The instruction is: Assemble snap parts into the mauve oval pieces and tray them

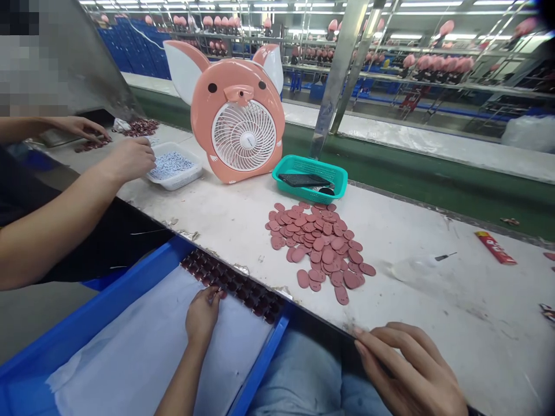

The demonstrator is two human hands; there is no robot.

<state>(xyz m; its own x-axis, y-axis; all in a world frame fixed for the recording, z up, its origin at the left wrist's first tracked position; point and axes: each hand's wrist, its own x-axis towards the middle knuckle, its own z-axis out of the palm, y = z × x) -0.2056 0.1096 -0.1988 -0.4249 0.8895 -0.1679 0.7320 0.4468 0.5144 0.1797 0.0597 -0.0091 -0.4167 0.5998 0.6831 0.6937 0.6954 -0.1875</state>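
Observation:
My left hand (202, 316) is over the blue bin (266, 358), its fingertips pinching a small dark red piece (222, 294). Rows of similar dark red pieces (236, 282) lie along the bin's edge by the table, on a white sheet (143, 346). My right hand (410, 367) is at the table's front edge, thumb and index fingertips pressed together; anything between them is too small to make out. Ahead of it, a loose pile of flat reddish oval pieces (318, 240) with small holes covers part of the white table (234, 219).
Behind the pile are a teal basket (342, 184) holding a black phone (299, 179) and a pink animal-shaped fan (238, 121). Another person's hands (132, 159) work near a white tray (173, 184) at left. A clear bottle (411, 267) and red tube (495, 248) lie right.

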